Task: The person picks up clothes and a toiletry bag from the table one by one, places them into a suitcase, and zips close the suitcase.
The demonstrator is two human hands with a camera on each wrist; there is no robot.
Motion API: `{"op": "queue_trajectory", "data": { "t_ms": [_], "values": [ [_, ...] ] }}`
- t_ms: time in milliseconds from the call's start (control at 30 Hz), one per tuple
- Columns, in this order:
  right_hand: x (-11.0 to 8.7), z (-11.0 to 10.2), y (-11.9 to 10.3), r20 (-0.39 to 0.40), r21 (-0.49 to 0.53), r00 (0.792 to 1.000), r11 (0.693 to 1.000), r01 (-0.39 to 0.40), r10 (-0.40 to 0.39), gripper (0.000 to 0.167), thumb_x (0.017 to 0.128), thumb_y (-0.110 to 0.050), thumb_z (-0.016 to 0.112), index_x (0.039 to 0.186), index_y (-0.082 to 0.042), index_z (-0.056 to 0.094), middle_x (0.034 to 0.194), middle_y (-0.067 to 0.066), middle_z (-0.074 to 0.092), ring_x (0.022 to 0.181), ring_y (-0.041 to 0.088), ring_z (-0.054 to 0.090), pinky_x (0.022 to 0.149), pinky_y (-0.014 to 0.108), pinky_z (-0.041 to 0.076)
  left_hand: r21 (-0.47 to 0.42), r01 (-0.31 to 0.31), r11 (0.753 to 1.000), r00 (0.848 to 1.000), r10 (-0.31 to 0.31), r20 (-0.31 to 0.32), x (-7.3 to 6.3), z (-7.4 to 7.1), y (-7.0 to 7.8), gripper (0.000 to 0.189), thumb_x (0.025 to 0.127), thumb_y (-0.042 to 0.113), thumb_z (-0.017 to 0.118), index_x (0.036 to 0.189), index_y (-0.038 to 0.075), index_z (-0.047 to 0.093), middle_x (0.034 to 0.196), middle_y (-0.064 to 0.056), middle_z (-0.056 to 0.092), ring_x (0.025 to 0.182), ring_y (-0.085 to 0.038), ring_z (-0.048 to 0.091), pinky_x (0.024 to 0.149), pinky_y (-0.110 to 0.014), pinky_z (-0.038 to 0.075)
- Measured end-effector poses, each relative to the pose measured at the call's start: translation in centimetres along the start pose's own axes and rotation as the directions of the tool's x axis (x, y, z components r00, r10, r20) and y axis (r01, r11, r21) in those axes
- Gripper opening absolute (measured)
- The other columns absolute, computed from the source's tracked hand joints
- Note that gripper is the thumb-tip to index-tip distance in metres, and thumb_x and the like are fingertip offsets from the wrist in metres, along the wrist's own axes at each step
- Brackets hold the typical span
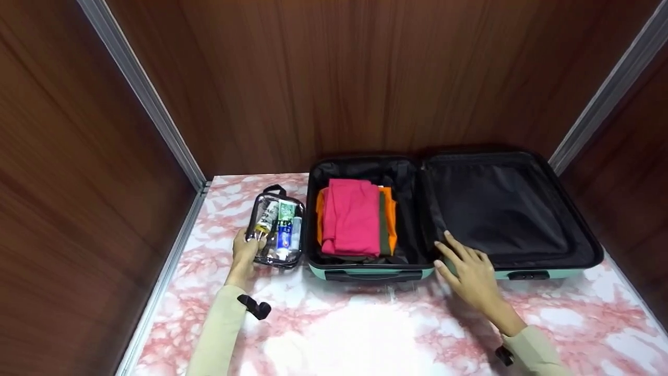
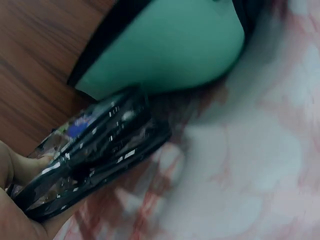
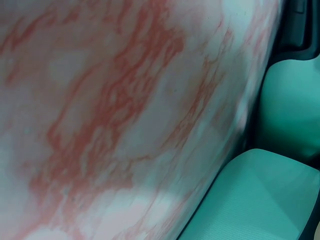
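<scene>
Pouch (image 1: 275, 259) | left hand (image 1: 248, 250) pinching its side | right hand (image 1: 472, 279), fingers extended, at suitcase (image 1: 501, 209) edge

Head view high, facing down; wrist views close; suitcase (image 1: 496, 209) shared

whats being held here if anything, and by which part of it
The clear pouch, by its left side toward the near end, in the left grip. The right grip touches the open suitcase with no visible hold.

Lettering at clear pouch (image 1: 276, 232): too small, blurred to read.
</scene>
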State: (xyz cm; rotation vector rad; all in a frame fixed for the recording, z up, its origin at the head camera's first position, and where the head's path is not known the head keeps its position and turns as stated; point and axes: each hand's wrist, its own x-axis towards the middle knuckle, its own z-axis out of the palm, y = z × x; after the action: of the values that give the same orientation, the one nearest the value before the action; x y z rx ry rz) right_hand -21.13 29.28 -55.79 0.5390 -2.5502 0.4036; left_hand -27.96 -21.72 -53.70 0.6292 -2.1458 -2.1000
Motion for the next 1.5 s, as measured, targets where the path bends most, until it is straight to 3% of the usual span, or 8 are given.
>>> {"op": "queue_trajectory", "data": {
  "t_ms": [167,300,433,700,900,1167,1500],
  "values": [
    [0.0,0.0,0.0,-0.009,-0.001,1.000,1.000,0.008,-0.008,0.050,0.096,-0.040,0.062,0.141,-0.020,0.057,0.152,0.007,0.044,0.114,0.037,0.058,0.093,0.059,0.041,0.125,-0.059,0.990,0.995,0.068,-0.073,0.2,0.2,0.5,0.048,0.086,-0.006,0.056,0.133,-0.002,0.049,0.116,-0.021,0.054,0.095,-0.027,0.050,0.083,-0.034,0.041],
    [0.0,0.1,-0.1,-0.005,0.001,1.000,1.000,0.003,-0.003,0.050,0.095,-0.040,0.062,0.141,-0.020,0.058,0.152,0.007,0.044,0.114,0.037,0.058,0.093,0.059,0.040,0.159,-0.064,0.985,0.992,0.080,-0.093,-0.2,0.1,1.1,0.046,0.090,-0.001,0.057,0.135,0.001,0.048,0.119,-0.022,0.055,0.103,-0.032,0.050,0.093,-0.042,0.040],
    [-0.1,0.0,0.0,-0.005,0.004,1.000,1.000,0.002,-0.002,0.050,0.095,-0.040,0.062,0.141,-0.020,0.058,0.152,0.006,0.043,0.115,0.037,0.057,0.093,0.059,0.040,0.194,-0.086,0.977,0.988,0.108,-0.108,-0.6,0.1,2.0,0.046,0.092,0.002,0.057,0.137,0.002,0.047,0.123,-0.023,0.054,0.107,-0.033,0.049,0.096,-0.047,0.038],
    [0.0,0.1,0.1,-0.010,-0.014,1.000,1.000,0.020,-0.020,0.050,0.096,-0.042,0.060,0.141,-0.020,0.057,0.152,0.007,0.044,0.113,0.037,0.058,0.091,0.059,0.042,0.177,-0.132,0.975,0.969,0.165,-0.184,-0.8,0.5,4.6,0.048,0.087,0.000,0.062,0.134,0.004,0.052,0.129,-0.021,0.056,0.113,-0.035,0.049,0.101,-0.048,0.034],
    [0.0,0.2,0.0,-0.013,-0.002,1.000,1.000,0.022,-0.022,0.050,0.096,-0.042,0.061,0.141,-0.020,0.058,0.152,0.007,0.044,0.113,0.037,0.058,0.091,0.060,0.041,0.063,-0.189,0.980,0.961,0.198,-0.195,-1.2,0.8,6.2,0.052,0.086,-0.005,0.061,0.137,0.001,0.051,0.131,-0.021,0.055,0.116,-0.032,0.048,0.104,-0.044,0.033],
    [-0.1,0.2,0.2,-0.011,-0.009,1.000,1.000,0.011,-0.011,0.050,0.096,-0.041,0.060,0.141,-0.021,0.057,0.152,0.006,0.043,0.116,0.036,0.057,0.092,0.059,0.041,-0.045,-0.247,0.968,0.949,0.232,-0.213,-2.3,1.7,7.9,0.041,0.087,-0.008,0.059,0.127,-0.005,0.053,0.117,-0.019,0.057,0.102,-0.025,0.049,0.090,-0.032,0.039],
    [-0.1,0.4,0.2,-0.006,-0.003,1.000,1.000,0.008,-0.008,0.050,0.096,-0.041,0.062,0.141,-0.021,0.057,0.152,0.006,0.043,0.112,0.037,0.059,0.091,0.059,0.041,-0.192,-0.279,0.941,0.958,0.259,-0.124,-3.2,3.7,8.4,0.043,0.083,-0.012,0.055,0.126,-0.008,0.052,0.111,-0.018,0.055,0.095,-0.022,0.049,0.082,-0.028,0.042]
  ]
}}
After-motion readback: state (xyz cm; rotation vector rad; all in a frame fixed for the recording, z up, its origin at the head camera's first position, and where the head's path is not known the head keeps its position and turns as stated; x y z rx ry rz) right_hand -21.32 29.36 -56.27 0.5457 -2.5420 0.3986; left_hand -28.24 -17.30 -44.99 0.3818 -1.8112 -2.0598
